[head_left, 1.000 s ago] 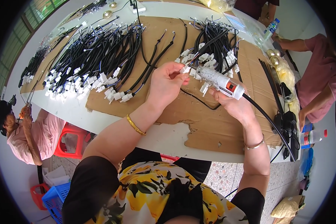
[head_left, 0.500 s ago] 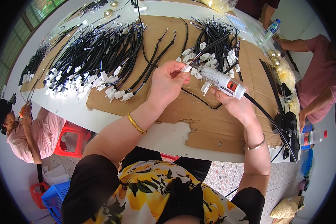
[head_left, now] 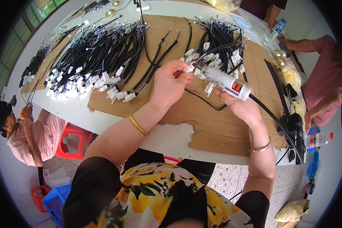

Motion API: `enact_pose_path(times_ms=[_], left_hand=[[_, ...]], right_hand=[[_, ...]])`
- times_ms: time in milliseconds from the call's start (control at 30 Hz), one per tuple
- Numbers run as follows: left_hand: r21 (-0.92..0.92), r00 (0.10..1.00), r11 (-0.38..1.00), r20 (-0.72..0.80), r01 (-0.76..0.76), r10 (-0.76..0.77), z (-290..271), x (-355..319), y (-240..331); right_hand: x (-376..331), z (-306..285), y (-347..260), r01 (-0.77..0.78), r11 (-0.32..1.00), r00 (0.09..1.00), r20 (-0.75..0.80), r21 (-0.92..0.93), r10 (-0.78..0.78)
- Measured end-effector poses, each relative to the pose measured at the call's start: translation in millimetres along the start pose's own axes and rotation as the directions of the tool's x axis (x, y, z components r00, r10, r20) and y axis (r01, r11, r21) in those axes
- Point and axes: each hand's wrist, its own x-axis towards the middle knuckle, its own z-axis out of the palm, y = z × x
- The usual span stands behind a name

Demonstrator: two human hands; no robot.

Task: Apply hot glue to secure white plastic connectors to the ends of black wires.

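1. The left hand has its fingers pinched narrow on a white connector, held up above the cardboard; a black cable seems to trail from it over the smaller bundle.
2. The right hand is wrapped round a white corded tool, its tip just beside that connector — whether they touch, I can't tell.
3. I'd judge this piece to be partway through, with both hands committed to it. Many cables with white connectors lie in the larger bundle to the left, and more in the smaller one. Which are finished and which remain, I can't make out.
4. A loose black cable curves under the hands, and a white plug shows close below the tool. The tool's cord runs past black adapters at the edge of the table; it could snag there, I think.
5. Beyond — co-workers sit left and right, well apart from these hands.
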Motion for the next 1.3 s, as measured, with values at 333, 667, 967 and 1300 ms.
enact_pose_path(times_ms=[333, 667, 967, 1300], left_hand=[[0.034, 1.0, 0.999, 0.011, -0.002, 0.001, -1, 1, 0], [0.084, 1.0, 0.996, -0.02, -0.011, 0.013, -2, 1, 1], [0.212, 0.984, 0.967, -0.079, -0.141, 0.161, -4, 4, -6], [0.325, 0.971, 0.926, -0.073, -0.191, 0.226, -3, 1, 3]], right_hand=[[-1, -2, -7, -0.092, 0.996, 0.995, 0.026, 0.009, 0.092], [-3, -2, -11, -0.039, 0.995, 0.999, 0.02, -0.089, 0.041], [-5, -2, -22, -0.05, 0.999, 0.999, 0.015, 0.016, 0.05], [-1, -1, -6, -0.04, 0.999, 0.999, -0.005, -0.009, 0.04]])
